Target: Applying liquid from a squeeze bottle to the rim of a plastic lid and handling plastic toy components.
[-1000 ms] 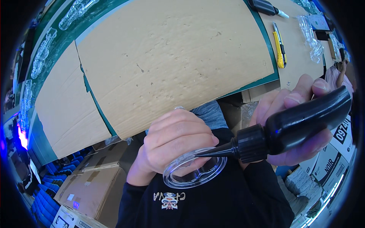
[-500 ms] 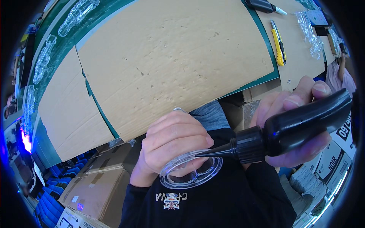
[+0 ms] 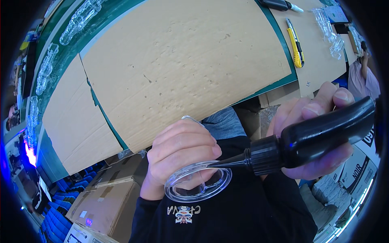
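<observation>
My left hand (image 3: 182, 148) is closed around a clear glass or plastic piece, whose round double-rimmed base (image 3: 198, 198) faces me. A bit of its clear far end shows beyond my knuckles; the rest is hidden by my fingers. In my right hand (image 3: 314, 111) lies a black squeeze bottle (image 3: 328, 131), held tilted with its sides pinched between fingers and thumb. Its thin tapered nozzle (image 3: 233, 162) points left, and the tip meets the upper edge of the clear rim. Whether any liquid comes out is too small to tell.
Cardboard sheets (image 3: 182, 60) cover the green table. A yellow utility knife (image 3: 296, 48) and a black bottle with a white tip (image 3: 279, 5) lie at the right. Several clear pieces (image 3: 48, 69) line the left edge, near a bright glow (image 3: 30, 154). Cardboard boxes (image 3: 105, 206) stand lower left.
My left hand and the clear piece have shifted slightly left, turning a little. The bottle stays almost still, its nozzle tip now further along the rim.
</observation>
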Tool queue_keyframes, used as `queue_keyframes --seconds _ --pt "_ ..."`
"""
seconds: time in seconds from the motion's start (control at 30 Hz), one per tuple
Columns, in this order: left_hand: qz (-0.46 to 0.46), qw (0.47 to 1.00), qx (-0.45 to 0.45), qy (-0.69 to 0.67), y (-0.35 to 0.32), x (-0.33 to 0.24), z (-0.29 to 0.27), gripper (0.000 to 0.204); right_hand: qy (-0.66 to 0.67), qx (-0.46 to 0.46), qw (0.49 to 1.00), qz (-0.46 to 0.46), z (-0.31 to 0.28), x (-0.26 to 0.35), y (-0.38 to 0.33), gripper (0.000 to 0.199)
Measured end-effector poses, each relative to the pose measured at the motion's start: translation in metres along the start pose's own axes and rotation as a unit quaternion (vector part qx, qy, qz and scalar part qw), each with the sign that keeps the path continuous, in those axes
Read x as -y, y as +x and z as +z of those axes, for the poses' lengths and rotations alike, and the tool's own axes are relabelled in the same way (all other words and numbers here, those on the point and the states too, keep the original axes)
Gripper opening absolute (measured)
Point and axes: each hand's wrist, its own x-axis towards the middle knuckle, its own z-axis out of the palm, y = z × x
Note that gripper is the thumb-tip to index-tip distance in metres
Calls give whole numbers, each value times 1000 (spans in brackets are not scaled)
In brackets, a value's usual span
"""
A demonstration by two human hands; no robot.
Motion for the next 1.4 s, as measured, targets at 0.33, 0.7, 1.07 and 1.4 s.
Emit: queue_keyframes --seconds 0.33,0.7,1.07,1.4 --pt "-2 1000 -8 -2 -2 -1 -3 13 21 37 999 13 -24 30 -6 52" --pt "5 1000 -28 -14 -1 2 1 15 45 78 996 28 -21 11 5 53" --pt "15 999 -38 -19 0 5 5 16 70 118 990 44 -27 10 7 53" --pt "23 998 -44 -26 -2 5 2 17 93 156 982 56 -20 11 5 54"
